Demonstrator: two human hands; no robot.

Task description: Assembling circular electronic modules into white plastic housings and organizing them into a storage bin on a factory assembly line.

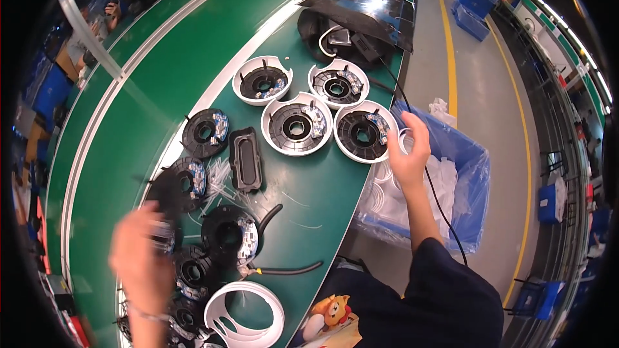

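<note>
My right hand (412, 154) is at the right edge of the table, thumb and fingers apart. Its thumb reaches the rim of a white round housing (342, 149) with a black disc and circuit board inside; whether they touch, I cannot tell. Three similar white housings stand beside it, one of them nearest the middle (274, 138). My left hand (138, 254) is smeared by motion at the table's left side, over dark round parts, so its grip is hidden. Near it lie a black disc with a circuit board (219, 232) and another black disc (193, 183).
A black oblong tray (246, 161) lies beside loose clear strips (219, 180). At the near edge rests an empty white ring-shaped shell (274, 303). A soldering-type cable tool (290, 270) lies close by. A blue lined bin (474, 174) holding white parts stands right of the table.
</note>
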